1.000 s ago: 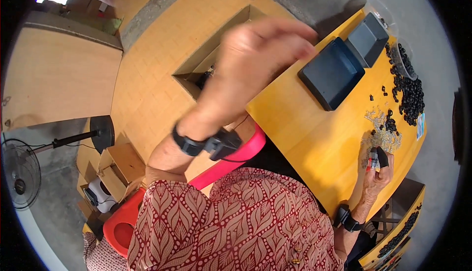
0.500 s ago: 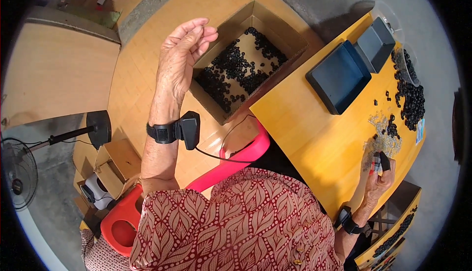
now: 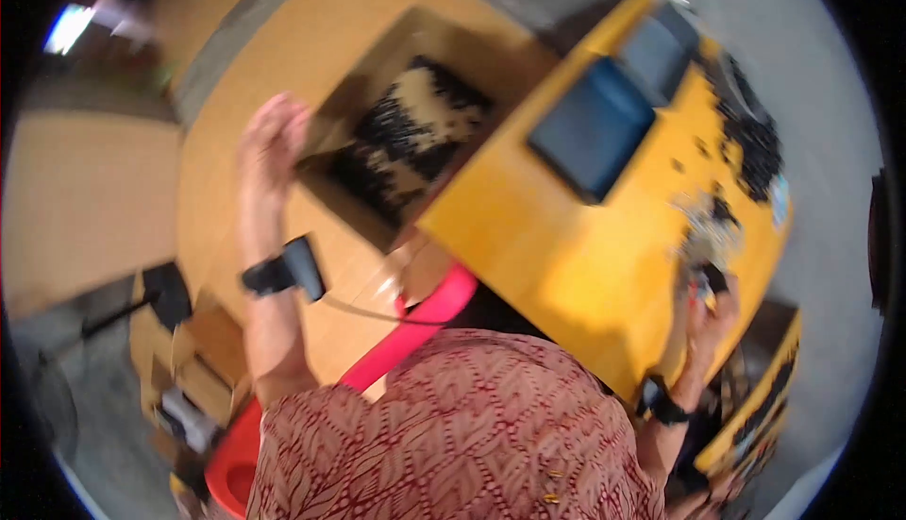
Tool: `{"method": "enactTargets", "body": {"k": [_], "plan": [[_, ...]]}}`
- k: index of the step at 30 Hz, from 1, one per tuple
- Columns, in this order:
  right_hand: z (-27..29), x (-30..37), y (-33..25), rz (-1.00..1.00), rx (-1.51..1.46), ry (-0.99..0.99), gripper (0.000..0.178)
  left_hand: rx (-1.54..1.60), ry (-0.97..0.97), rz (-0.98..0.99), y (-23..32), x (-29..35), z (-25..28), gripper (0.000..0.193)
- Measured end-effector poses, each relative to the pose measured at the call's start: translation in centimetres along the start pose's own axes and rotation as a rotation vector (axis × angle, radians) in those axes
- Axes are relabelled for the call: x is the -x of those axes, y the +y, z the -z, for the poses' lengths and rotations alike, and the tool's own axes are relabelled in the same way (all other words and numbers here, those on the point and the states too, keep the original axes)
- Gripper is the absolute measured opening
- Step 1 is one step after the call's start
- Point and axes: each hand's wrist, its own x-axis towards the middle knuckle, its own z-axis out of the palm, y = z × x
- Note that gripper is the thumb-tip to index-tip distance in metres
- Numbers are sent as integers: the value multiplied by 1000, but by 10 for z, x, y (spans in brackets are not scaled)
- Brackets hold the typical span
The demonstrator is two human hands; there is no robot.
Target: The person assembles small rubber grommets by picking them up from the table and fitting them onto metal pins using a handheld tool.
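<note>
Motion blurs the whole picture. My left hand [image 3: 274, 142] is raised beside the left rim of an open cardboard box [image 3: 330, 185]; its fingers are smeared and I see nothing in them. Inside the box lie many small black pieces [image 3: 387, 128]. On the yellow table, my right hand [image 3: 710, 317] is closed around a small black and red tool [image 3: 714, 279], its exact kind unclear. Just beyond that hand is a pile of small clear pieces [image 3: 706, 232], with a few black ones at its edge. Each wrist wears a black strap with a device.
Two dark trays, a blue-black tray [image 3: 595, 133] and a grey one [image 3: 656, 48], sit at the table's far side. A larger heap of black pieces [image 3: 755, 152] lies at its right edge by a clear container. A pink chair [image 3: 406, 327] stands close before me; a red stool [image 3: 231, 463] is lower left.
The view has swung, so box, table and trays now appear further left. My left hand appears lower and further left, away from the box's opening. My right hand still grips the tool by the clear pile.
</note>
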Motion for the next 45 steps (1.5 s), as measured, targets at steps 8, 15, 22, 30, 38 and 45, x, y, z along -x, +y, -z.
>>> {"method": "enactTargets", "body": {"k": [8,15,22,30,38,45], "plan": [[1,3,0,-50,38,80,19,-44,-92,-77,48,-19,-4,39],[30,8,36,-211,113,99,15,-176,-516,-57,62,72,-154,26],[30,-63,61,-127,19,-3,25,-376,-1004,338,1,135,-268,20],[-12,-111,64,-95,76,-242,25,-310,-1094,570,-78,137,-318,23],[-17,-122,59,-119,59,-235,21,-257,-1068,594,-106,126,-349,23],[-30,-125,53,-21,111,-213,28,-243,-1003,588,-124,122,-360,22]]}}
